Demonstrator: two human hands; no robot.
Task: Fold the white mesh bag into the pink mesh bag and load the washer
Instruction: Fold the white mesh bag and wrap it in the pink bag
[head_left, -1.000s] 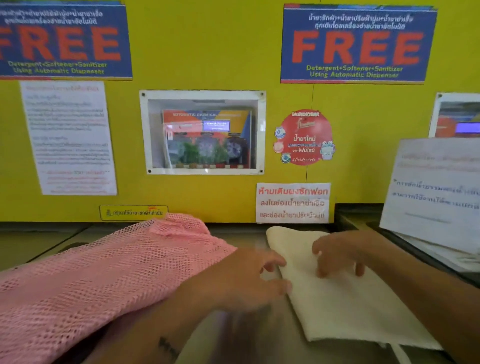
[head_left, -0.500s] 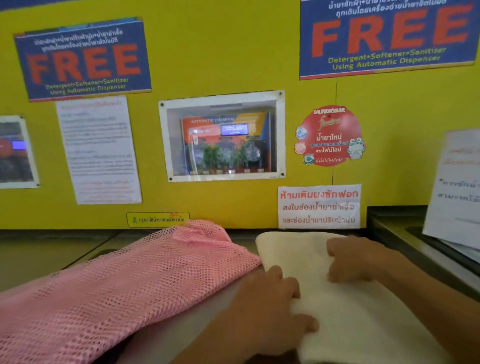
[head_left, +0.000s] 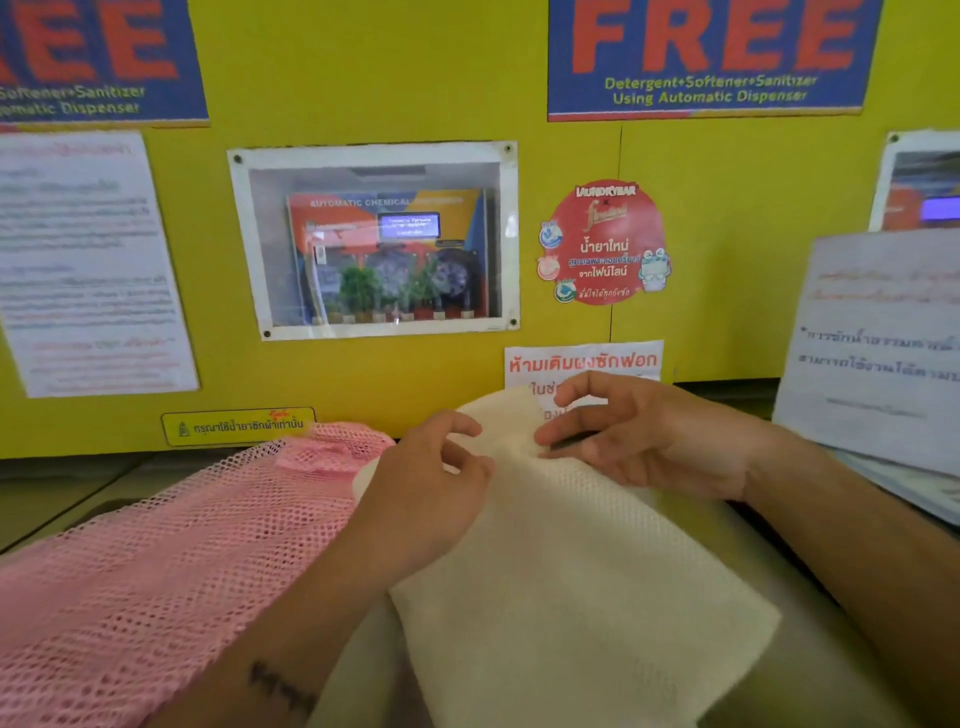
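The white mesh bag (head_left: 582, 587) lies flat on the grey machine top, with its far end raised off the surface. My left hand (head_left: 431, 488) pinches that far end from the left. My right hand (head_left: 639, 441) holds the same raised end from the right, fingers curled over the edge. The pink mesh bag (head_left: 130, 561) lies spread out to the left, touching my left forearm. No washer door is in view.
A yellow wall (head_left: 363, 104) stands close behind, with a glazed dispenser window (head_left: 374, 239), paper notices and stickers. A laminated sheet (head_left: 878, 348) leans at the right on a dark raised lid. The grey machine top (head_left: 810, 649) shows under the bags.
Both hands moved from pressing flat on the white bag to gripping its far end, which now lifts off the surface. The camera has come closer.
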